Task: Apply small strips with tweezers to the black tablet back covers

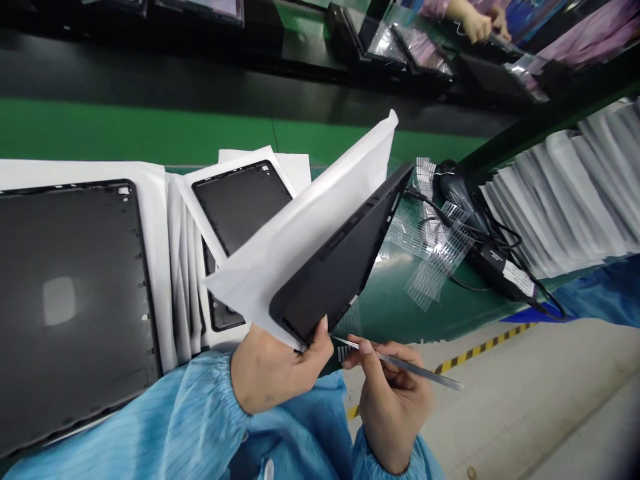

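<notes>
My left hand [290, 370] grips the lower corner of a black tablet back cover [345, 257], thumb on its inner face. The cover is tilted up, and a white foam sheet [310, 220] lies behind it in the same grip. In my right hand [393, 393] is a pair of metal tweezers [423, 371], pinched between thumb and fingers. The tweezers' tip reaches the cover's lower edge, close to my left thumb; whether it touches I cannot tell. Anything at the tip is too small to make out.
A large black cover [75, 300] lies at left beside folded white sheets [183, 267]; another cover [240, 207] rests behind. Clear perforated strips [440, 260], a black cable and adapter [500, 270] lie right, near stacked white sheets [565, 187]. Across the line, a co-worker's hands [475, 23] are busy.
</notes>
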### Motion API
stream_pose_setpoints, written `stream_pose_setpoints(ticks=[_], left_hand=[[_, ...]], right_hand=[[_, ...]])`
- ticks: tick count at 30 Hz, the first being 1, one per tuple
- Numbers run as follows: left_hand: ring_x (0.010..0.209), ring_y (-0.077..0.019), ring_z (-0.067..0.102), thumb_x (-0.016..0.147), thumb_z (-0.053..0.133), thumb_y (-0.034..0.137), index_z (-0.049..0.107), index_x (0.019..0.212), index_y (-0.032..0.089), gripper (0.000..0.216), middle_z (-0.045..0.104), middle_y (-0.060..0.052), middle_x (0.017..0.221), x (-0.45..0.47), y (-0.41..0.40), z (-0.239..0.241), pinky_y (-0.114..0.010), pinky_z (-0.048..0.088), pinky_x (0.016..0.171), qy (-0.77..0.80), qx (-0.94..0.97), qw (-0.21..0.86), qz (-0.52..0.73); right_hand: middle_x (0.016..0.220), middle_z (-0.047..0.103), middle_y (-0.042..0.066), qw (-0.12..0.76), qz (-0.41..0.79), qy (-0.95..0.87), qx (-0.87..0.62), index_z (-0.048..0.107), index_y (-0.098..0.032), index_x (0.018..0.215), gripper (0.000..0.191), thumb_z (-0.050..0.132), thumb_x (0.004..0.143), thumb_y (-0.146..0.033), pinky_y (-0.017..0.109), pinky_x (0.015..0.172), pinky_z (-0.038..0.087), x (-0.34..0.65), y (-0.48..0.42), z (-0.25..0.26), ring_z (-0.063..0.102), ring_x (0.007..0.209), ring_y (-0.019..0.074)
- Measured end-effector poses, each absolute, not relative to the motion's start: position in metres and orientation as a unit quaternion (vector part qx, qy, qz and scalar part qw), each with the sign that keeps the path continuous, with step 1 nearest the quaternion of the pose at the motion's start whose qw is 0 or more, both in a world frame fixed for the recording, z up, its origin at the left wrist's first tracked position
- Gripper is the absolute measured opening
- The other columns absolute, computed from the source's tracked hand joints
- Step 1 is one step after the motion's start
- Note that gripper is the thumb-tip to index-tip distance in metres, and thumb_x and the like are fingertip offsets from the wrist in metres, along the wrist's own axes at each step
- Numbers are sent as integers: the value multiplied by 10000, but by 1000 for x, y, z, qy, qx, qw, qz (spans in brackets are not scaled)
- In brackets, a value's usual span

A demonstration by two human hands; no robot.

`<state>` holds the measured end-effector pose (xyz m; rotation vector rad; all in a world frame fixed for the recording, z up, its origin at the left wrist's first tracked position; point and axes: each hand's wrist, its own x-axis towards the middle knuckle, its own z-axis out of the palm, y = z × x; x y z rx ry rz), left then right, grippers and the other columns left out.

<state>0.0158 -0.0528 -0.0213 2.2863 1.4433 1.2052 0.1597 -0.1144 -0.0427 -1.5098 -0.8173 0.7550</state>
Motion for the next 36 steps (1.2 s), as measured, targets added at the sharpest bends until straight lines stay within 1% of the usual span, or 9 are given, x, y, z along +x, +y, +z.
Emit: stream_pose_setpoints(ticks=[6, 11, 19, 23, 26, 29, 32, 34, 36], left_hand=[[573, -165, 655, 816, 506, 170, 677, 722, 242, 209, 658, 38, 562, 15, -48, -13, -294, 571, 771, 487, 761, 111, 414], [510, -153, 647, 806, 521, 144, 675, 718, 198, 186, 677, 23, 566, 15, -49, -15, -256, 587, 680, 462, 781, 47, 417], [703, -194, 691, 777, 575, 155, 651, 793, 178, 81, 708, -18, 698, 15, -50, -19, -310, 571, 816, 480, 756, 105, 433], [873, -210, 674, 775, 569, 149, 625, 989, 192, 226, 712, -31, 851, 13, -47, -20, -321, 557, 840, 484, 736, 151, 449], [842, -206, 677, 785, 559, 162, 626, 978, 199, 208, 711, -27, 844, 13, -48, -20, -322, 564, 798, 494, 724, 172, 450], [803, -209, 681, 793, 560, 222, 624, 935, 178, 161, 711, -38, 842, 11, -44, -18, -339, 565, 772, 525, 689, 216, 449], [902, -202, 665, 824, 519, 277, 550, 1054, 168, 257, 687, -59, 958, 3, -28, -11, -326, 554, 793, 583, 631, 227, 459], [858, -193, 667, 852, 475, 312, 469, 1128, 160, 316, 664, -67, 950, -6, -13, -2, -329, 557, 751, 632, 591, 200, 460], [809, -219, 657, 849, 472, 356, 424, 1155, 137, 379, 632, -89, 927, -16, -4, 6, -401, 544, 751, 676, 560, 163, 451]], right_hand=[[634, 696, 22, 556, 318, -367, -675, 527, -173, 823, 163, 684, 793, -206, 302, 546, 594, 160, -116, -43, 690, 562, 189], [776, 721, 57, 537, 308, -417, -666, 532, -183, 821, 134, 663, 801, -161, 292, 547, 598, 164, -118, -43, 710, 651, 206], [943, 735, 37, 459, 192, -635, -591, 629, -231, 807, 183, 651, 762, -55, 375, 745, 597, 189, -129, -53, 711, 816, 233], [906, 739, 50, 496, 252, -622, -551, 671, -226, 827, 150, 625, 794, -88, 382, 739, 603, 187, -127, -57, 714, 796, 237], [855, 739, 57, 525, 274, -566, -573, 666, -207, 755, 97, 641, 792, -120, 330, 665, 609, 182, -125, -61, 717, 728, 223], [822, 733, 60, 600, 313, -465, -570, 622, -191, 770, 43, 660, 790, -181, 292, 536, 589, 181, -122, -66, 673, 522, 169], [706, 717, 45, 650, 370, -383, -542, 593, -177, 802, 137, 690, 772, -269, 259, 408, 532, 179, -118, -71, 581, 370, 128], [666, 707, 39, 668, 386, -345, -535, 582, -169, 797, 200, 720, 743, -302, 235, 380, 500, 177, -116, -72, 549, 343, 110], [674, 708, 42, 678, 387, -320, -537, 572, -165, 794, 232, 735, 727, -318, 219, 390, 491, 175, -115, -70, 541, 349, 98]])
